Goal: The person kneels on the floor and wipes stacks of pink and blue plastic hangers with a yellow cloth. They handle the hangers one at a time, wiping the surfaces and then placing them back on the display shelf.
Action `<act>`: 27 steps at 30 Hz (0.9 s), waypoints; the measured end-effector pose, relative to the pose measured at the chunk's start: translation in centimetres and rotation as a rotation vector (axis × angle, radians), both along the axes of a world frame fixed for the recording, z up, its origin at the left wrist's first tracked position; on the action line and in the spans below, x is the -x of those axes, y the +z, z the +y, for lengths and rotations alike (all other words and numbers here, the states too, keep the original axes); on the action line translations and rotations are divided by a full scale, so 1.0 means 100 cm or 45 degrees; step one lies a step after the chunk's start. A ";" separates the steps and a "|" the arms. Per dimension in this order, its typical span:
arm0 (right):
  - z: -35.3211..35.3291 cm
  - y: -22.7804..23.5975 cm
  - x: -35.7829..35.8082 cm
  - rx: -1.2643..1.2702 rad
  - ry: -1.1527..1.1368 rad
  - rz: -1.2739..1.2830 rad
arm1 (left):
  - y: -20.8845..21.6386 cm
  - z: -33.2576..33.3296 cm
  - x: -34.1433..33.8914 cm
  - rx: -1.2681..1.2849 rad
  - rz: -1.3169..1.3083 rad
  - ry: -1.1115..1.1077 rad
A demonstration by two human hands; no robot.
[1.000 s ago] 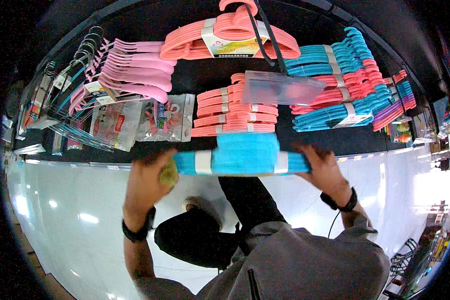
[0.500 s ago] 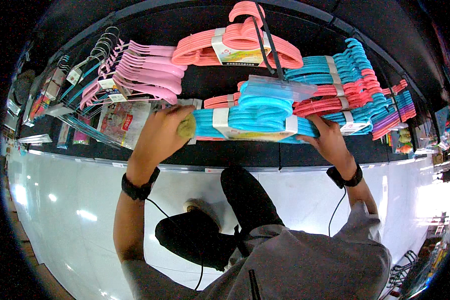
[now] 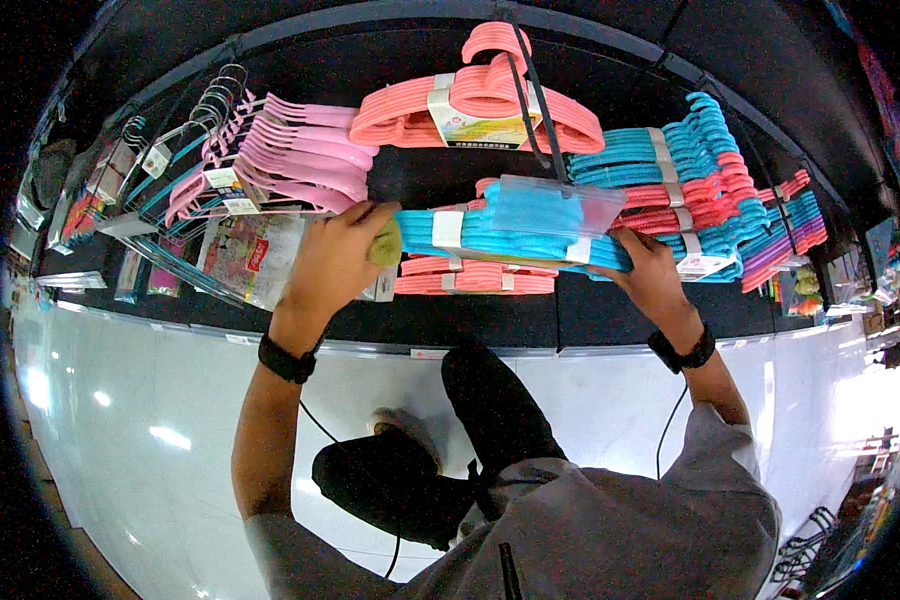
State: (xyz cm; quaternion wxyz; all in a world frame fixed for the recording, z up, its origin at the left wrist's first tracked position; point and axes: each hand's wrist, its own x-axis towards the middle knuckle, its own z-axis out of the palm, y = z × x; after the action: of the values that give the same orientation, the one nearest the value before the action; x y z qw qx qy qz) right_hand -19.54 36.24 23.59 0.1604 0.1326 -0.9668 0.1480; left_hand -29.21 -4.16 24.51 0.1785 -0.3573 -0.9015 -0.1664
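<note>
The person's two hands hold a banded bundle of blue hangers [image 3: 510, 238] level in front of a dark display wall [image 3: 410, 180]. The left hand [image 3: 335, 255] is wrapped around the bundle's left end, fingers curled over the top, and a small yellow-green thing [image 3: 386, 244] shows against its fingers; what it is cannot be told. The right hand [image 3: 650, 270] is clasped under the bundle's right end, fingers closed around the hanger arms. The bundle sits up against the wall, just in front of a stack of coral hangers [image 3: 475, 278] and below a larger coral bundle [image 3: 470, 110] hung on a black hook [image 3: 535, 100]. A clear tag holder [image 3: 560, 205] at the tip of a hook lies right over the bundle's middle. To the left hang pink hangers [image 3: 300, 160] and flat packets [image 3: 255, 255]; to the right, more blue and coral hangers [image 3: 700, 180]. Judging by this, the step in hand is getting the blue bundle onto or off that hook at the middle of the wall. The next move would call for keeping both ends level and lining the hanger necks up with the hook's tip, so the bundle slides along it without snagging the tag holder or knocking the coral stack behind.
</note>
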 end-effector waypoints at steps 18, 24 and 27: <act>-0.003 0.043 0.006 -0.089 -0.008 0.091 | 0.022 0.011 0.016 -0.089 -0.038 0.020; -0.008 0.041 0.021 0.156 -0.015 -0.450 | 0.009 0.003 0.035 -0.039 -0.148 -0.011; -0.002 0.028 0.045 0.062 0.006 -0.328 | 0.012 -0.002 0.052 -0.047 -0.223 0.024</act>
State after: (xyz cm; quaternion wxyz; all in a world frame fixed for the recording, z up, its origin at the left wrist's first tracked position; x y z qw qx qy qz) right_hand -23.99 36.06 26.44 0.0378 0.1107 -0.9753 0.1876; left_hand -34.39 -4.39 25.74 0.1072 -0.3296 -0.9137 -0.2120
